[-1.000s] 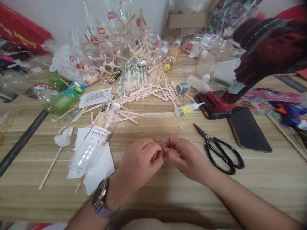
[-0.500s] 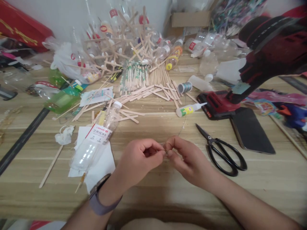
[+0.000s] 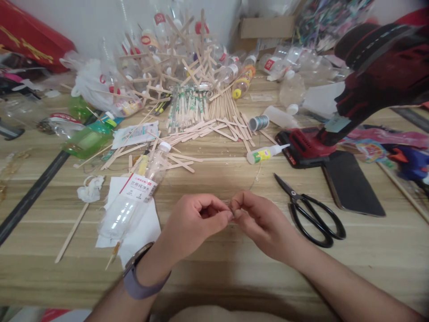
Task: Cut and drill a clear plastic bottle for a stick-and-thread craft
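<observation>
Compared with one second ago, the left wrist is lying rolled over, its watch (image 3: 144, 284) now showing more purple strap than dial, and the left thumb is reaching straighter; loose items on the bench (image 3: 208, 273) are keeping their places. The left hand (image 3: 197, 217) and right hand (image 3: 268, 226) are meeting, each pinching thumb against forefinger; whatever is sitting between their fingertips is too small to tell. A thin strand (image 3: 257, 175) is running from behind the right hand toward 1 o'clock, ending near a glue bottle (image 3: 261, 155). Clocked from the fingertips, a thread spool (image 3: 259, 122) is lying between 12 and 1, scissors (image 3: 294, 195) are resting at 3, a phone (image 3: 353, 183) is lying between 2 and 3, a clear water bottle (image 3: 137, 190) is lying at 9, and flat wooden sticks (image 3: 223, 132) are spreading around 11 to 12.
</observation>
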